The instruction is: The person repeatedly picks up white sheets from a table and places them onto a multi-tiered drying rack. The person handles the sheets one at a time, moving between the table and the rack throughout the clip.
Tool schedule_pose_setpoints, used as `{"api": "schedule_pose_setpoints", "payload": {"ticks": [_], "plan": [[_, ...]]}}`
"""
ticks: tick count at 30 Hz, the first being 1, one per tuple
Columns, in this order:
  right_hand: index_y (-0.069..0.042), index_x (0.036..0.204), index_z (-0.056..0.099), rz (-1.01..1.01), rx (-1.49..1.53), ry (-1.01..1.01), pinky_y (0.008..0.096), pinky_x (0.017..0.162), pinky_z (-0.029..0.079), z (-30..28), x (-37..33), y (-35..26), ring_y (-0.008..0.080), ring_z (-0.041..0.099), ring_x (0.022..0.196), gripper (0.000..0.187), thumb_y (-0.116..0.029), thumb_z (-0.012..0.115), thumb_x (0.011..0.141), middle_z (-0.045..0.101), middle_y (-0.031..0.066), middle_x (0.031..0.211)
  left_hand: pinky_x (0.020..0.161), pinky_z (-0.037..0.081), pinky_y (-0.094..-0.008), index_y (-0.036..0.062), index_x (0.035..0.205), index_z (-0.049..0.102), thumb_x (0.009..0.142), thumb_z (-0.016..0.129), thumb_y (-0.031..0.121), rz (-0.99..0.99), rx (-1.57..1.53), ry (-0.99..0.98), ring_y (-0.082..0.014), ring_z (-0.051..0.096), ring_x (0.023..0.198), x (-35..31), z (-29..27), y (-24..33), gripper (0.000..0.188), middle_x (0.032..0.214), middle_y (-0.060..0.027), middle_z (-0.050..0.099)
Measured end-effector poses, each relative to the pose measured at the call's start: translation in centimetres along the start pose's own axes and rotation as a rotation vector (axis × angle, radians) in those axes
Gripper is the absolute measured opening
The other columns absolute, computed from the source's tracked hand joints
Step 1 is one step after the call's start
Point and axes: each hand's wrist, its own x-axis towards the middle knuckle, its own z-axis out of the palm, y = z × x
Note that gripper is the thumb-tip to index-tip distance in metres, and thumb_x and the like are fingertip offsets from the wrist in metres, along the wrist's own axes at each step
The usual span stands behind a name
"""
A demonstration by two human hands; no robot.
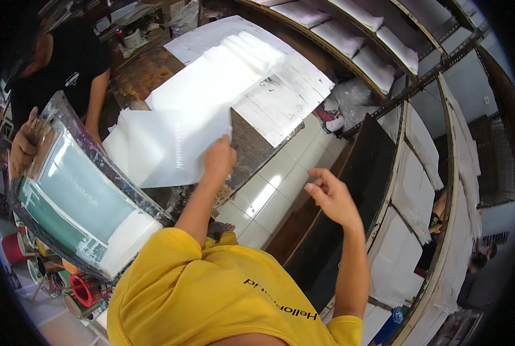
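Observation:
My left hand (220, 157) is closed on the right edge of a white translucent plastic sheet (153, 144) with faint printing. The sheet lies slanted over the near end of a long stack of similar white sheets (200, 81) on the table. My right hand (333, 195) is raised over the aisle to the right, apart from everything. Its thumb and forefinger are separated, the other fingers partly curl, and nothing shows in it. To the left, a screen-printing frame (90, 190) with green and pale blue mesh stands tilted up, a co-worker's hand (23, 144) on its far edge.
A co-worker in black (67, 69) stands across at the left. Racks with white sheets on their shelves (404, 167) curve along the right, beside a dark wooden board (349, 196). Tiled floor (263, 190) shows between table and rack. Red buckets (87, 288) stand lower left.

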Motion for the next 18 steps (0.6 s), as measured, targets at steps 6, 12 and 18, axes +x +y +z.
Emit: {"api": "schedule_pose_setpoints", "payload": {"ticks": [6, 12, 18], "plan": [[-0.004, 0.138, 0.052, 0.100, 0.260, 0.123, 0.0290, 0.068, 0.051, 2.9, -3.5, 2.8, 0.0139, 0.061, 0.072, 0.051, -0.026, 0.065, 0.094, 0.062, 0.0134, 0.107, 0.061, 0.052, -0.0523, 0.0041, 0.101, 0.053, 0.085, 0.061, 0.010, 0.439, -0.268, -0.107, -0.0422, 0.064, 0.068, -8.9, 1.5, 10.9, 0.019, 0.086, -0.0187, 0.064], [-0.003, 0.114, 0.062, 0.146, 0.054, 0.416, 0.0439, 0.082, 0.052, -1.4, -7.0, 3.5, 0.0390, 0.065, 0.095, 0.032, -0.025, 0.060, 0.092, 0.064, 0.0220, 0.112, 0.063, 0.052, -0.0424, 0.0021, 0.103, 0.059, 0.084, 0.066, 0.004, 0.739, -0.556, -0.368, -0.0364, 0.066, 0.068, -13.5, -0.2, 19.7, 0.021, 0.076, -0.0178, 0.064], [-0.001, 0.101, 0.064, 0.255, -0.249, 0.655, 0.0475, 0.077, 0.053, -5.4, -13.4, 1.6, 0.0410, 0.066, 0.087, 0.018, -0.012, 0.059, 0.088, 0.068, 0.0217, 0.093, 0.057, 0.048, -0.0338, -0.0004, 0.107, 0.061, 0.084, 0.068, 0.004, 0.990, -0.629, -0.585, -0.0231, 0.059, 0.056, -16.3, -1.7, 25.4, 0.024, 0.068, -0.0106, 0.060]]}}
